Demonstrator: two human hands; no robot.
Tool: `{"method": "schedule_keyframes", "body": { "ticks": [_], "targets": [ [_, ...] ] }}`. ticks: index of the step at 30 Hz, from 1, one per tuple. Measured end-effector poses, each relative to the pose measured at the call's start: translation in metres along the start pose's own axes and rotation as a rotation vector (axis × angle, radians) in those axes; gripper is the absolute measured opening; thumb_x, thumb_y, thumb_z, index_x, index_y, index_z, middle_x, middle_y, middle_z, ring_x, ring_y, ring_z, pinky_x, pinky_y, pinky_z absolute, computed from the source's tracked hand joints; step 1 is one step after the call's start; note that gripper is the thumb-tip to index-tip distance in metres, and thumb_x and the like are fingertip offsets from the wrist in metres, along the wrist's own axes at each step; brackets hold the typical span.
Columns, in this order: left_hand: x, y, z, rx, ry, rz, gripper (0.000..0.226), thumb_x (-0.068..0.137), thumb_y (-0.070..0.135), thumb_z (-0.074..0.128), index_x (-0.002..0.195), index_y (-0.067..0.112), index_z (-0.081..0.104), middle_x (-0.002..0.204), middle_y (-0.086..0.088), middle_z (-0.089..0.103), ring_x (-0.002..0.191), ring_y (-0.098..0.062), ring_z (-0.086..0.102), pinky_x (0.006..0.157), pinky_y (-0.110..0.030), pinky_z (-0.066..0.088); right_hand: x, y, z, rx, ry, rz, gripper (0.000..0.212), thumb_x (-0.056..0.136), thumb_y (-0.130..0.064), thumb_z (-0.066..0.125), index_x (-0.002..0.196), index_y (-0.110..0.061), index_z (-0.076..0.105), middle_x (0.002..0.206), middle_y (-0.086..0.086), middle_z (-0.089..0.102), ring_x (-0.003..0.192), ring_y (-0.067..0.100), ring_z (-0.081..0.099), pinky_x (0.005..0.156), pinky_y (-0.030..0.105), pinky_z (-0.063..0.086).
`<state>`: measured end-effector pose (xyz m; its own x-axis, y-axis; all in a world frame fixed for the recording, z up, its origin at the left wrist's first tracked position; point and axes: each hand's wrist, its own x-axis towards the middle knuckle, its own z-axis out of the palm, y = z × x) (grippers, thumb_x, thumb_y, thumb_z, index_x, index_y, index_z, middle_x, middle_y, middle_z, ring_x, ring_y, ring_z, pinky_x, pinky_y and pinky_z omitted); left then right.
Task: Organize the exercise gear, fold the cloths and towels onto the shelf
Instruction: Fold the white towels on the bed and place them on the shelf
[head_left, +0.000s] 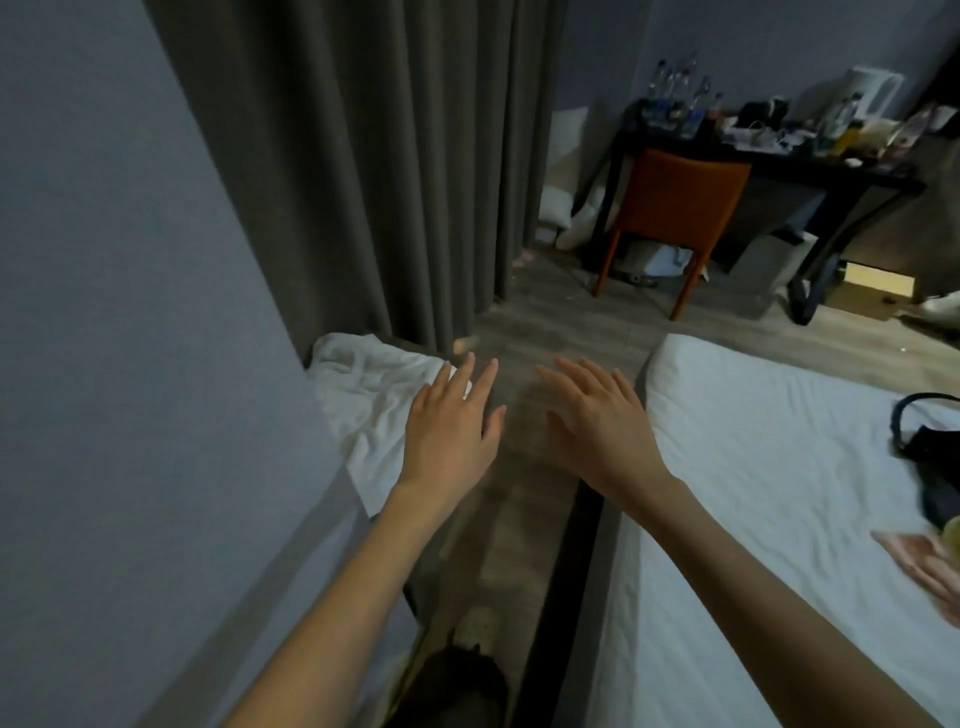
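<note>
Between wall (130, 312) and bed (753, 467), the left hand (449, 426) and right hand (597, 415) are spread flat, fingers straight, holding nothing. A crumpled white cloth (363, 384) lies just beside the left hand, against the wall. Farther off, bottles (675, 98) on the bench (841, 174) bear labels too blurred to read.

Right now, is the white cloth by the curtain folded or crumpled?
Crumpled: the white cloth lies in loose wrinkles beside the wall; the open left hand is over its edge.

Grey curtain (363, 156) hangs left, beside the wall. Orange chair (680, 202) at black desk (831, 176) w/ bottles (675, 98) & white kettle (878, 93) on top. Bed (753, 467) right, black bag (930, 452) on it.
</note>
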<state>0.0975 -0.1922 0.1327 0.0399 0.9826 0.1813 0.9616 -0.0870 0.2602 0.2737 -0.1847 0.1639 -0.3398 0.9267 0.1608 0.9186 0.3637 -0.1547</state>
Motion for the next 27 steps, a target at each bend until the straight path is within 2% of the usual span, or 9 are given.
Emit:
{"method": "schedule_keyframes", "body": {
  "ticks": [8, 13, 16, 21, 27],
  "targets": [
    [0.116, -0.026, 0.036, -0.045, 0.006, -0.114, 0.057, 0.099, 0.048, 0.033, 0.151, 0.029, 0.019, 0.159, -0.001, 0.018, 0.146, -0.024, 0.017, 0.115, -0.041, 0.023, 0.114, 0.035, 0.049, 0.017, -0.133, -0.042, 0.056, 0.097, -0.031, 0.048, 0.148, -0.029, 0.027, 0.157, -0.002, 0.024, 0.146, 0.018, 0.018, 0.119, 0.045, 0.018],
    [0.172, -0.042, 0.048, 0.085, -0.043, -0.210, 0.056, 0.100, 0.047, 0.024, 0.152, 0.029, 0.010, 0.161, -0.002, 0.010, 0.148, -0.025, 0.008, 0.118, -0.045, 0.013, 0.189, 0.047, 0.065, 0.053, -0.162, -0.113, 0.056, 0.096, -0.030, 0.050, 0.148, -0.028, 0.029, 0.156, -0.001, 0.027, 0.145, 0.019, 0.022, 0.118, 0.043, 0.021],
    [0.199, -0.056, 0.055, 0.073, -0.056, -0.295, 0.055, 0.101, 0.044, 0.025, 0.152, 0.029, 0.012, 0.161, -0.002, 0.011, 0.148, -0.025, 0.009, 0.119, -0.045, 0.014, 0.232, 0.055, 0.080, 0.076, -0.175, -0.157, 0.054, 0.096, -0.030, 0.052, 0.146, -0.028, 0.033, 0.154, -0.001, 0.032, 0.143, 0.020, 0.027, 0.117, 0.043, 0.026],
    [0.228, -0.097, 0.073, 0.117, -0.095, -0.496, 0.054, 0.102, 0.043, 0.025, 0.152, 0.029, 0.012, 0.160, -0.001, 0.012, 0.147, -0.023, 0.011, 0.119, -0.045, 0.014, 0.319, 0.058, 0.116, 0.098, -0.271, -0.330, 0.053, 0.095, -0.029, 0.052, 0.145, -0.027, 0.036, 0.152, 0.001, 0.036, 0.140, 0.023, 0.031, 0.112, 0.042, 0.028],
    [0.238, -0.148, 0.097, 0.090, -0.134, -0.877, 0.053, 0.101, 0.041, 0.029, 0.151, 0.029, 0.017, 0.159, -0.001, 0.016, 0.145, -0.022, 0.017, 0.117, -0.050, 0.011, 0.419, 0.024, 0.158, 0.106, -0.366, -0.667, 0.053, 0.095, -0.028, 0.049, 0.146, -0.023, 0.037, 0.152, 0.001, 0.036, 0.138, 0.023, 0.032, 0.110, 0.037, 0.029]
  ]
}}
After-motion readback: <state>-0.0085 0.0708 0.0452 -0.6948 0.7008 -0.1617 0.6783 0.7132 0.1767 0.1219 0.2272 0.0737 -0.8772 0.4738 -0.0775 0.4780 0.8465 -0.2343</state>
